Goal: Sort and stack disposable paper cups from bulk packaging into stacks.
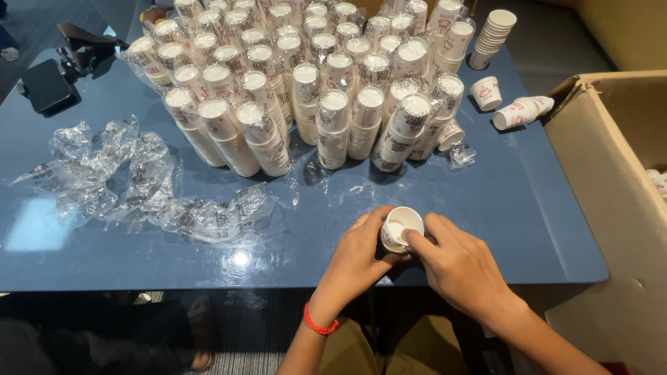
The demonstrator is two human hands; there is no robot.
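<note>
Low in the frame, just right of centre, both hands meet on one small white paper cup (pixel 401 228) held above the near edge of the blue desk (pixel 486 201). The left hand (pixel 358 260), with a red bracelet at the wrist, wraps the cup's side to steady it; the right hand (pixel 458 267) closes on the rim, one fingertip dipping inside, apparently to work at something nested there. Across the upper middle stand many plastic-wrapped sleeves of cups (pixel 306 90), upright and packed close. Empty crumpled wrappers (pixel 139 184) lie at the left. A few loose cups (pixel 517 111) lie at upper right, near an open cardboard box (pixel 611 173) at the right edge.
</note>
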